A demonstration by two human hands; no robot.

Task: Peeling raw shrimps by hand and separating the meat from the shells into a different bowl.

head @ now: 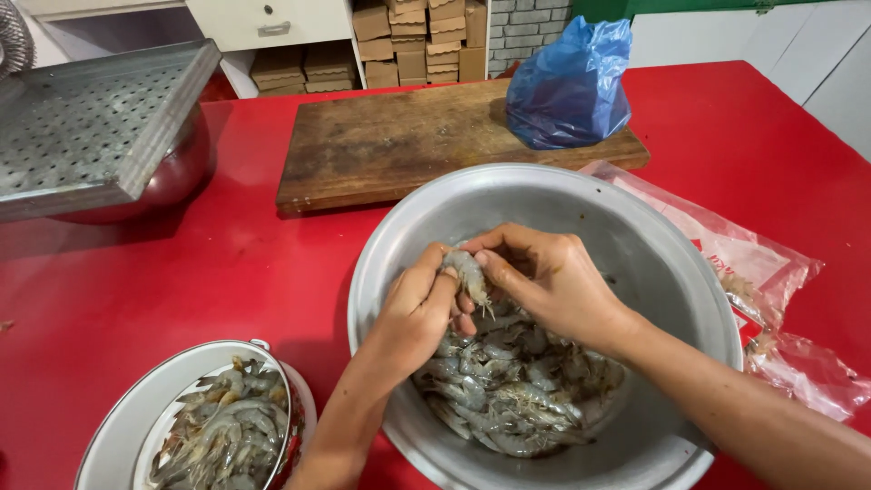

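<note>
Both hands meet over a wide, dull-silver metal basin [653,227] that sits on a glossy red table [181,281]. The left hand [413,313] and the right hand [544,281] are closed together around one raw shrimp [468,272], grey and translucent with thin trailing legs, pinched between the fingertips just above the heap. Below it, a pile of raw shrimp [513,390] fills the basin's bottom, slick shells overlapping, whiskers tangled. At the table's near left corner stands a smaller round white enamel bowl [118,436] with a thin rim, holding its own mound of shrimp [222,436]. Behind the basin lies a thick, worn wooden cutting board [390,141], rectangular, brown and scratched, with a crumpled blue plastic bag [572,86] resting on its right end. Right of the basin lie wrinkled clear plastic bags [762,290] with red print. At the far left, a flat perforated metal tray [86,127] rests tilted on top of a shiny round steel bowl [177,177]. Stacked brown cardboard boxes [417,41] stand beyond the table.
</note>
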